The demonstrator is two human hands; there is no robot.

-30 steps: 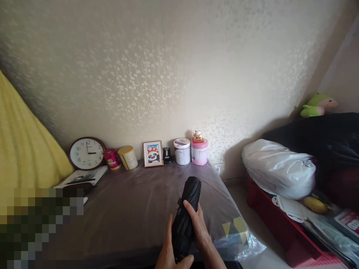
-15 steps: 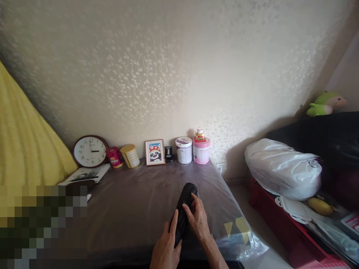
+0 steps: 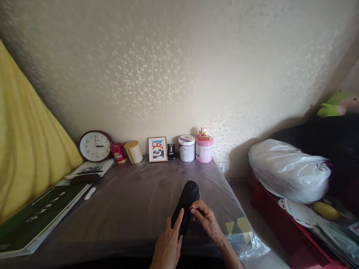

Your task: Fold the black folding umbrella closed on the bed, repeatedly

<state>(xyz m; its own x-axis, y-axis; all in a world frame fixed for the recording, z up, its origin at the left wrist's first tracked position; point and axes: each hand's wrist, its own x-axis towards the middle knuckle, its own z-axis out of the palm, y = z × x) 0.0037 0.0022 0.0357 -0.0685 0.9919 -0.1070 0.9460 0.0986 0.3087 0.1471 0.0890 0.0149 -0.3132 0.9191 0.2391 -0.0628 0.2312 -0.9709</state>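
- The left hand point(image 3: 167, 244) lies flat along the near end of the folded black fabric umbrella point(image 3: 185, 206), fingers extended, pressing it down onto the counter point(image 3: 134, 209) so that it does not roll. It does not close around the umbrella.
- The right hand point(image 3: 206, 220) sits at the umbrella's right flank, fingertips curled in a pinch against the fabric at mid-length. Whether it grips a strap or only the cloth cannot be told.
- The umbrella lies on the counter near its front edge, right of centre, its rounded far end pointing away and slightly right.
- The counter carries a clear plastic sheet point(image 3: 241, 239), which hangs over the right corner.
- To the left, a green-covered book point(image 3: 36, 220) lies flat at the counter's edge, with a small white oblong item point(image 3: 90, 193) beside it.
- Farther back, small items stand in a row against the wall, which keeps the middle free: a round brown-rimmed wall clock point(image 3: 95, 146) leaning on the wall, a red tin point(image 3: 118, 152), a yellow tin point(image 3: 134, 152), a framed panda picture point(image 3: 157, 149), a white canister point(image 3: 186, 148) and a pink canister point(image 3: 204, 149).
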